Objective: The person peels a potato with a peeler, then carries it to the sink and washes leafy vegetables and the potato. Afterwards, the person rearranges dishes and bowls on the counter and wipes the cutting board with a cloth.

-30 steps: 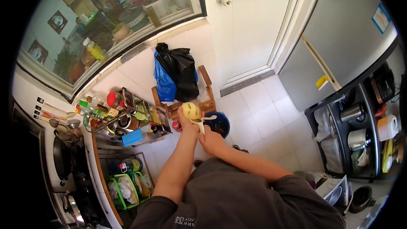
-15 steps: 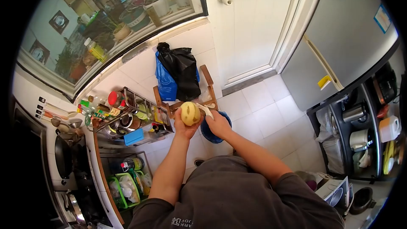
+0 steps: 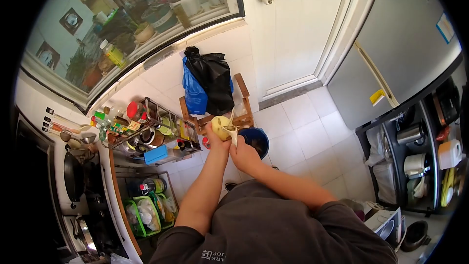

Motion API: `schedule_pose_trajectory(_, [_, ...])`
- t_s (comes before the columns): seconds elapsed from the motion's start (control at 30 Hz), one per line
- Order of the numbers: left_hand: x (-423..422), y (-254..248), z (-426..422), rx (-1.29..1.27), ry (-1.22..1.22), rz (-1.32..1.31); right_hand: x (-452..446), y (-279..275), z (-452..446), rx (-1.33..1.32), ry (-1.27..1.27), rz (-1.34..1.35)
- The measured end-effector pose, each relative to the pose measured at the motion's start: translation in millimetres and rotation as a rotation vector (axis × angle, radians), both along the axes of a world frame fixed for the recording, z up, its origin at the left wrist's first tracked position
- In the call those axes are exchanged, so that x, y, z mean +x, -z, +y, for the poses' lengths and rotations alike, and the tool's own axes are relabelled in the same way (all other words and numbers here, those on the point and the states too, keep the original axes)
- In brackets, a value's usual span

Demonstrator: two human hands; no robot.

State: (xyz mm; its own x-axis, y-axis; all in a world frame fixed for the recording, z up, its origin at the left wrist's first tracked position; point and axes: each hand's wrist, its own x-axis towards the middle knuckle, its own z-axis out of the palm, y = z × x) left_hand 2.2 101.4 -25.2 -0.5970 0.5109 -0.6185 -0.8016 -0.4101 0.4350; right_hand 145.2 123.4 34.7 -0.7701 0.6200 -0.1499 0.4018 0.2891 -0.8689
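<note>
A round, pale yellow potato [image 3: 220,126] with darker patches of skin rests in my left hand [image 3: 218,143], whose fingers wrap round it. My right hand [image 3: 243,155] grips a white peeler [image 3: 234,137], its head against the potato's right side. The two hands are close together, near a dark blue bucket [image 3: 265,143] on the floor. What lies inside the bucket is dark and hard to make out.
Behind the hands stands a wooden chair [image 3: 241,85] with black [image 3: 215,80] and blue bags on it. A rack of jars [image 3: 161,132] is at the left, beside the stove [image 3: 97,205]. A grey fridge [image 3: 391,54] and a shelf unit [image 3: 408,166] stand at the right.
My right hand has moved left from over the bucket, bringing the peeler back onto the potato. The potato has turned slightly in my left hand. The view has shifted a little.
</note>
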Motion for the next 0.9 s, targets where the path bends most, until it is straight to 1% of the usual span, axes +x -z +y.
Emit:
schedule_pose_trajectory(0.03, [1.8,-5.6,2.0,-0.034,-0.014,-0.007,1.8,-0.5,-0.1,0.05,-0.016,0.016])
schedule_pose_trajectory(0.17, [0.7,8.8,10.1,-0.001,-0.028,-0.033,4.7,3.7,2.5,0.089,-0.018,-0.026])
schedule_pose_trajectory(0.27, [12.6,-6.0,9.7,-0.028,-0.036,-0.028,12.4,7.1,-2.9,0.124,-0.016,-0.036])
schedule_pose_trajectory(0.33, [14.6,-17.0,14.0,-0.055,-0.128,-0.06,18.7,8.0,-8.5,0.151,-0.098,-0.069])
schedule_pose_trajectory(0.37, [11.9,-20.8,16.9,-0.053,-0.125,-0.06,17.3,9.9,-5.1,0.154,-0.095,-0.07])
schedule_pose_trajectory(0.43, [8.9,-21.3,11.2,0.0,-0.036,-0.049,19.2,8.6,-6.5,0.15,-0.117,-0.059])
schedule_pose_trajectory(0.47, [7.2,-20.1,7.9,0.005,-0.04,-0.043,18.4,8.7,-7.8,0.155,-0.12,-0.053])
schedule_pose_trajectory(0.53, [6.7,-26.6,10.8,0.17,-0.006,-0.085,17.1,5.5,-0.5,0.105,-0.103,-0.067])
schedule_pose_trajectory(0.57, [7.8,-26.3,10.8,0.087,-0.051,-0.113,18.1,6.8,-0.6,0.094,-0.066,-0.075])
schedule_pose_trajectory(0.6, [8.0,-23.2,6.7,0.083,-0.052,-0.117,20.4,5.5,-0.5,0.089,-0.068,-0.079])
schedule_pose_trajectory(0.7, [-1.8,-16.8,-1.8,0.15,0.067,-0.1,24.6,-2.0,11.2,0.082,-0.014,-0.048])
schedule_pose_trajectory(0.73, [-2.3,-16.9,-3.0,0.15,0.063,-0.1,21.8,-1.6,13.3,0.081,-0.019,-0.048])
schedule_pose_trajectory(0.8, [0.1,-21.9,-1.9,0.096,-0.051,-0.145,17.2,0.3,17.4,0.045,0.031,0.029])
schedule_pose_trajectory(0.9, [-0.7,-17.2,-0.6,0.128,-0.041,-0.149,5.4,-2.0,19.7,0.047,0.035,0.045])
